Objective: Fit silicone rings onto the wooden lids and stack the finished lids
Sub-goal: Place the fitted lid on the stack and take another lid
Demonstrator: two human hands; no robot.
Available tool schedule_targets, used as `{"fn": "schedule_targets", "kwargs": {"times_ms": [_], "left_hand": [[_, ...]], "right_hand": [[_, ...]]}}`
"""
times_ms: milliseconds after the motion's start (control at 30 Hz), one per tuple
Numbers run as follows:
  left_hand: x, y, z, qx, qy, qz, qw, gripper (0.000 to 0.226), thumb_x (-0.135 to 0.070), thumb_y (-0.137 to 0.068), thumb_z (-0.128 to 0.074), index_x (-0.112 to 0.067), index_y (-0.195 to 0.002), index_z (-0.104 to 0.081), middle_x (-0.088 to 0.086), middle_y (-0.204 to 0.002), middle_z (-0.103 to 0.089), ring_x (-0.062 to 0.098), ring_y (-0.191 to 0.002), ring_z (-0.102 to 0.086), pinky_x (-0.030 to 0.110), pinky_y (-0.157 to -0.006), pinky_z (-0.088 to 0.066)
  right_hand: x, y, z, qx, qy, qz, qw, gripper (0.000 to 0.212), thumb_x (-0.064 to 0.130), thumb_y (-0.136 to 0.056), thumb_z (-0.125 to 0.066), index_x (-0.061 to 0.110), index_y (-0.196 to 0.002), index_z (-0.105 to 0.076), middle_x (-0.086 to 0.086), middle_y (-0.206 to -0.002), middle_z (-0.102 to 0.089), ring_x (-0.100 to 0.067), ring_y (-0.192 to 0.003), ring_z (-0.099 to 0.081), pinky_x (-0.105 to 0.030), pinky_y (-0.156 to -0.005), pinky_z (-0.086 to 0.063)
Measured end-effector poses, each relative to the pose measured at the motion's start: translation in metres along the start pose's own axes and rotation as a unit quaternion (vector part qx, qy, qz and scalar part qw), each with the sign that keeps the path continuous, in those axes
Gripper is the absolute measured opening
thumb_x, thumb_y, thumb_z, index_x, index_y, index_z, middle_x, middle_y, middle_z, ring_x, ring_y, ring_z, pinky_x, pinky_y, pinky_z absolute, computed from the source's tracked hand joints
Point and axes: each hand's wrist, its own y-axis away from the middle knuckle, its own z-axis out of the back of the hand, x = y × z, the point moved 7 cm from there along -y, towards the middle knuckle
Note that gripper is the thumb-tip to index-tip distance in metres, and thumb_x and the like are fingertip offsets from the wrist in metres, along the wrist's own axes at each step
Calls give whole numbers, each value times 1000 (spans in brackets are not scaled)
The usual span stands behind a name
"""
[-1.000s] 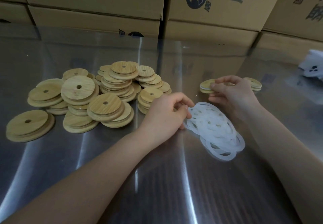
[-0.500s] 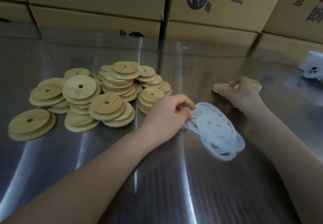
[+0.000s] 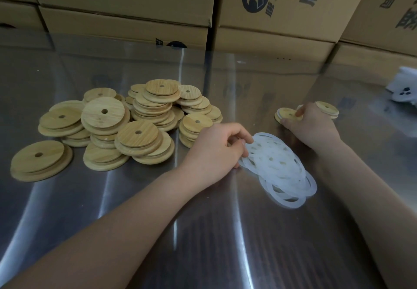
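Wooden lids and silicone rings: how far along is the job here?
Early. Done, apparently: the round wooden lids stacked far right. In hand: the right hand grips a white-edged ringed lid beside them; the left hand pinches the translucent white silicone rings. Remaining: the large heap of bare wooden lids.

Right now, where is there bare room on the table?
Bare table: near the front between the forearms, and behind the lid pile up to the boxes. Crowded: lid pile, rings at the left hand, lid in the right hand.
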Motion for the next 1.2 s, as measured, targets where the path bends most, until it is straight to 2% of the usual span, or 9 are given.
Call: {"fn": "schedule_targets", "kwargs": {"times_ms": [233,400,500,600,767,867,967,1133,1200], "left_hand": [[-6,1,3,-24,-63,-37,997,24,-8,-94,-52,-26,-89,-68,-7,-71,-70,3,-53,-59,30,-59,-53],[-18,4,20,-130,-161,-72,976,20,-13,-93,-54,-25,-93,-70,-12,-68,-62,8,-62,-55,34,-63,-50],[-23,7,32,-196,-230,-81,950,20,-9,-91,-54,-19,-98,-70,-10,-86,-61,14,-83,-54,33,-76,-46],[-17,5,35,-199,-299,-42,932,25,-12,-89,-55,-20,-109,-67,-3,-112,-61,23,-108,-48,33,-93,-38],[-7,4,32,-163,-405,33,899,40,-25,-88,-56,-22,-127,-54,1,-130,-49,28,-121,-40,39,-95,-30],[-5,4,31,-154,-428,47,889,43,-28,-88,-54,-20,-131,-49,4,-130,-49,30,-121,-42,39,-95,-31],[-4,3,31,-149,-443,50,883,42,-30,-90,-52,-19,-131,-48,6,-130,-50,30,-119,-45,39,-96,-34],[-3,2,28,-147,-463,43,873,41,-28,-92,-47,-17,-132,-47,7,-130,-50,30,-118,-45,38,-93,-35],[-2,2,28,-148,-464,38,873,41,-26,-92,-47,-17,-132,-47,8,-130,-49,31,-117,-44,37,-93,-35]], "right_hand": [[-2,-2,1,-14,0,3,1000,50,46,-88,-66,10,-121,-54,-17,-117,-60,-39,-108,-56,-40,-79,-41],[-6,-3,4,-38,-12,-10,999,37,30,-91,-64,12,-122,-56,-16,-122,-60,-39,-110,-56,-37,-79,-39],[-8,-3,6,-53,-19,-19,998,34,17,-91,-57,13,-125,-54,-18,-123,-59,-40,-110,-55,-37,-81,-41],[-9,-2,7,-61,-19,-24,998,37,9,-90,-50,12,-126,-53,-20,-121,-58,-41,-109,-55,-42,-85,-45],[-5,0,6,-69,-27,0,997,35,11,-87,-53,12,-122,-54,-19,-112,-60,-39,-103,-55,-38,-77,-42],[9,4,8,-68,-53,59,995,19,18,-88,-55,15,-106,-63,-13,-91,-64,-33,-88,-58,-32,-69,-40],[27,11,4,-15,-98,136,986,11,18,-90,-59,21,-81,-66,3,-67,-62,-18,-61,-57,-25,-54,-42],[50,29,-10,96,-95,226,965,9,24,-89,-67,21,-84,-74,11,-76,-69,2,-67,-61,-8,-61,-42],[53,33,-13,132,-97,237,958,8,25,-89,-68,25,-86,-75,14,-78,-71,5,-72,-62,-10,-64,-43]]}}
